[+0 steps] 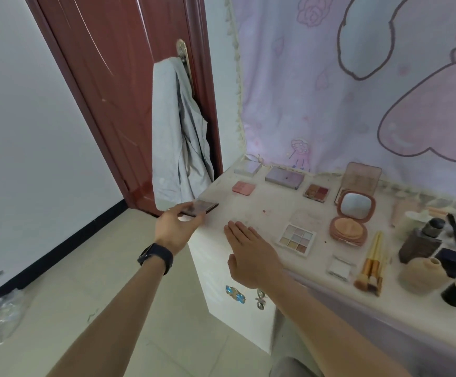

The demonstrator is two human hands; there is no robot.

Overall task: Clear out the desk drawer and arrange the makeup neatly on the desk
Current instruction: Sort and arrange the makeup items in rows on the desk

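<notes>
While the left hand [176,227] pinches a dark palette [201,207], the right hand [251,254] hovers flat, fingers [238,232] together.

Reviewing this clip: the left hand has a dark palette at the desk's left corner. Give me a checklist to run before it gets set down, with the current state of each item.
1. Grip: ok. The left hand holds the dark palette by its near end.
2. Palette fully over the desk: not ok. It is at the left corner, partly past the edge.
3. Free spot: ok. Bare surface shows in front of the pink palette.
4. Right hand clear: ok. It is open and flat, apart from the dark palette.
5. Neighbours safe: ok. The nine-pan palette lies well to the right.
6. Dark palette lid closed: cannot tell, it is blurred.
</notes>
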